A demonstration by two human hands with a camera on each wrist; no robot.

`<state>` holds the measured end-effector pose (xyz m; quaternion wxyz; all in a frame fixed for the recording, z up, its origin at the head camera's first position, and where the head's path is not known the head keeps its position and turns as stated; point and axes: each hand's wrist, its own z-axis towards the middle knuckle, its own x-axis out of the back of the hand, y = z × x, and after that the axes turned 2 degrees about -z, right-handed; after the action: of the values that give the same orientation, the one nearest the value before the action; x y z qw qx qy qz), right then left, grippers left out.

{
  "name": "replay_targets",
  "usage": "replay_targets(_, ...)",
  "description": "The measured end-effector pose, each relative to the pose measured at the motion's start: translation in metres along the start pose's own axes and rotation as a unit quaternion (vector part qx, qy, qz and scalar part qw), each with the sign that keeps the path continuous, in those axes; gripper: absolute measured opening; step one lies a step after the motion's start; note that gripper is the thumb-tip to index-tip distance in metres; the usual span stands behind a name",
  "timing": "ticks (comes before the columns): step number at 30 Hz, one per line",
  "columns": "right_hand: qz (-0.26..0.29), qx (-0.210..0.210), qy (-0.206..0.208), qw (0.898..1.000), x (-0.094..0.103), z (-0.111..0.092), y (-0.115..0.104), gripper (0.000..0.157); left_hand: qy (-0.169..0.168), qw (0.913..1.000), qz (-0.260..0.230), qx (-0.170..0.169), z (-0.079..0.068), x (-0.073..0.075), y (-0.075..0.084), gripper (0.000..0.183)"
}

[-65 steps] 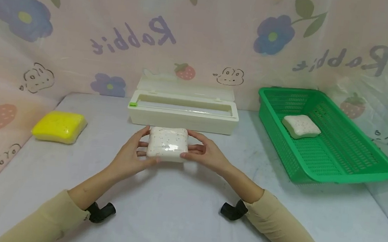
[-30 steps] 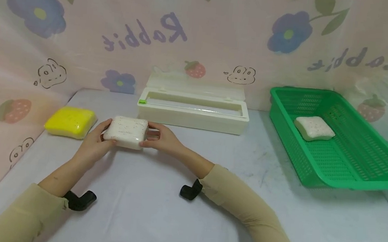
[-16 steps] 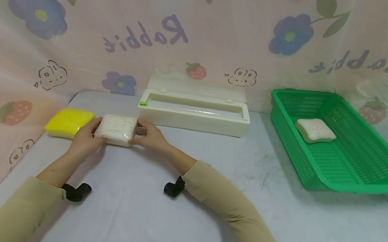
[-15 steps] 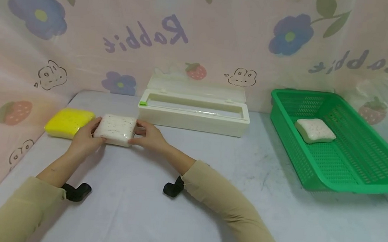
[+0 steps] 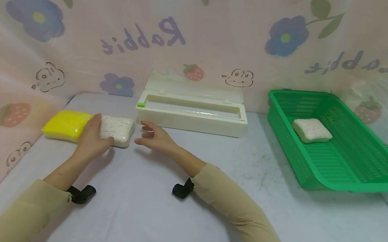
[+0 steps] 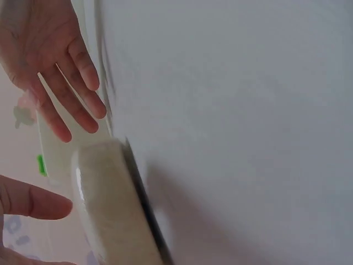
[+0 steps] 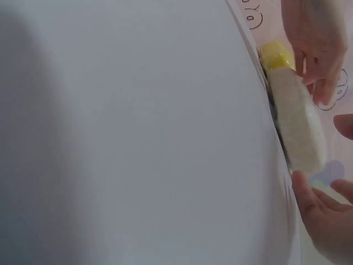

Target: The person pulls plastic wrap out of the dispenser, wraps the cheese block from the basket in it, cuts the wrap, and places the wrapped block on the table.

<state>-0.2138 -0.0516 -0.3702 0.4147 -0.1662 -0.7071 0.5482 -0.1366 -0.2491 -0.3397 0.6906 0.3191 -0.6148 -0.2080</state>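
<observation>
A white speckled sponge [image 5: 117,130], shiny as if in clear film, lies on the table beside a yellow sponge [image 5: 65,124]. My left hand [image 5: 94,138] is over the place where the two meet, its thumb near the white one's front edge and its fingers partly covering both. In the left wrist view that thumb is just apart from the white sponge [image 6: 113,201]. To the right, my right hand [image 5: 158,139] is off the sponge, fingers spread loosely with nothing between them. The right wrist view shows its fingertips close to the end of the white sponge [image 7: 298,118].
Behind the hands stands a long white cling film dispenser [image 5: 190,122], lid raised, with a green slider at its left. A green basket [image 5: 289,153] at the right holds another white speckled sponge [image 5: 311,130]. A printed curtain [image 5: 208,40] hangs along the back.
Held in both hands, the white sponge moved left from the middle to beside the yellow sponge. Both hands have since let go; the right has drawn slightly away rightward.
</observation>
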Motion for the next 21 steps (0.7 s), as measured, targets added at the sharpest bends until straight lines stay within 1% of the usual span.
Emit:
replay_targets(4, -0.014, 0.035, 0.007, 0.999, 0.016, -0.011, 0.008, 0.059, 0.048, 0.9981, -0.009, -0.039, 0.001, -0.009, 0.014, 0.076)
replay_targets(6, -0.014, 0.048, 0.012, 0.999, 0.023, -0.016, 0.012, 0.054, 0.066, 0.9961, -0.021, -0.055, 0.003, -0.015, 0.020, 0.071)
replay_targets(10, -0.013, 0.059, 0.028, 0.998, 0.038, -0.028, 0.020, 0.048, 0.095, 0.9898, -0.051, -0.093, 0.008, -0.028, 0.030, 0.060)
replay_targets(12, -0.016, 0.059, 0.038, 0.997, 0.046, -0.034, 0.023, 0.045, 0.101, 0.9868, -0.063, -0.110, 0.010, -0.034, 0.035, 0.055)
replay_targets(16, -0.034, 0.069, 0.059, 0.995, 0.061, -0.045, 0.026, 0.041, 0.111, 0.9821, -0.078, -0.131, 0.015, -0.044, 0.046, 0.050)
replay_targets(21, -0.060, 0.087, 0.102, 0.989, 0.079, -0.059, 0.029, 0.037, 0.109, 0.9763, -0.092, -0.163, 0.024, -0.055, 0.057, 0.044)
